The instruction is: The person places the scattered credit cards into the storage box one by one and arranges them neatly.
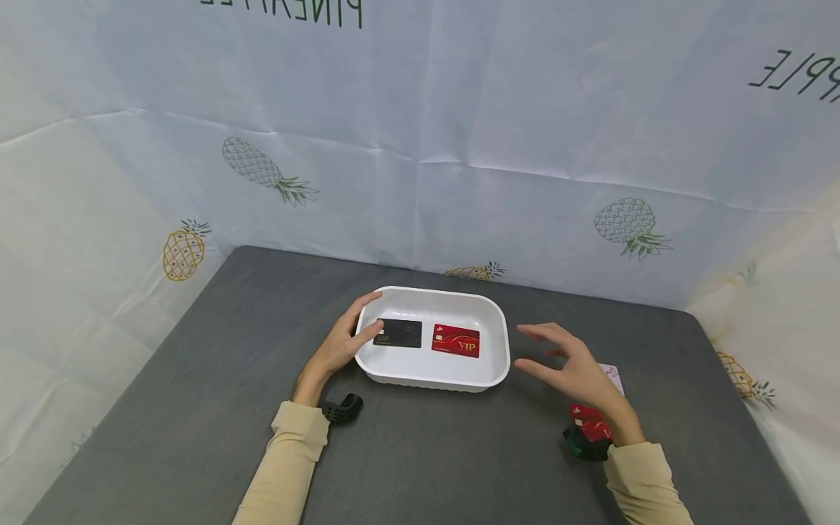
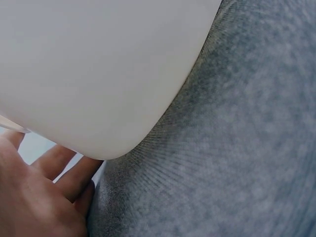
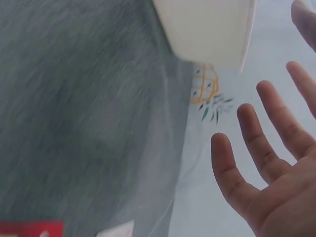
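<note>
A white plastic tray (image 1: 426, 375) with rounded corners stands on the grey table. Inside it a black VIP card (image 1: 410, 334) lies on the left and a red VIP card (image 1: 456, 340) on the right. My left hand (image 1: 336, 348) grips the tray's left end, thumb over the rim and fingers along the outside. In the left wrist view, the tray's wall (image 2: 108, 74) partly hides those fingers. To the right of the tray, my right hand (image 1: 569, 368) is held apart from it with fingers spread and nothing in them.
Under the right wrist another red card (image 1: 586, 418) lies on the table, beside a pale patterned card (image 1: 613, 378). Black wrist mounts (image 1: 343, 410) sit at both wrists. A pineapple-print sheet (image 1: 407, 117) hangs behind the table (image 1: 433, 459).
</note>
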### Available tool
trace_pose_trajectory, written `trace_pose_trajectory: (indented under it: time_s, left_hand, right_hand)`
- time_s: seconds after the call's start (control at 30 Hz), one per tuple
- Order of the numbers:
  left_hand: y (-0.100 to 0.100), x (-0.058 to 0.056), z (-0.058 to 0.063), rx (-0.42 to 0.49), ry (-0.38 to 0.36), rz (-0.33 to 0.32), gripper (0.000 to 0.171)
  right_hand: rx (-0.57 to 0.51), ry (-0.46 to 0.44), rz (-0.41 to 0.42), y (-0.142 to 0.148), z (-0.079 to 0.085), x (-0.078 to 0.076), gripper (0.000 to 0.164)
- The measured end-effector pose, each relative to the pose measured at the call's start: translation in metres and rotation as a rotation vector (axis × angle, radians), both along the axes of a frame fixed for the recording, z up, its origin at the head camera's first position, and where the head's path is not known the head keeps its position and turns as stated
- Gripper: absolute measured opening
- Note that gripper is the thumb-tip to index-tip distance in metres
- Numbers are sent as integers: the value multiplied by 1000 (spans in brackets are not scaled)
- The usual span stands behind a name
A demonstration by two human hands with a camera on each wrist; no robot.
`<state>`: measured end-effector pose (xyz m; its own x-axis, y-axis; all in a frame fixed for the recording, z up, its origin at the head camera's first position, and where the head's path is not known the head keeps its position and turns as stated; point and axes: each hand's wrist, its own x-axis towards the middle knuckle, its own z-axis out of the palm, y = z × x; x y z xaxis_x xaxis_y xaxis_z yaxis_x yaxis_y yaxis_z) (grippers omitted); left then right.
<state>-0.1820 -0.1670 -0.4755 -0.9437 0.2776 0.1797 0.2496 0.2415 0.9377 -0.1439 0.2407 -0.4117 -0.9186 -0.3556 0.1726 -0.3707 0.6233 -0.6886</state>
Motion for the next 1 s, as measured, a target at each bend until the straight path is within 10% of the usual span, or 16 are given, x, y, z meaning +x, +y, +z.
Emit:
trace_pose_trajectory:
  time_s: [1.0]
  left_hand:
    - [1, 1, 0, 18, 10, -17, 60]
  right_hand:
    - [110, 25, 18, 100, -16, 12, 62]
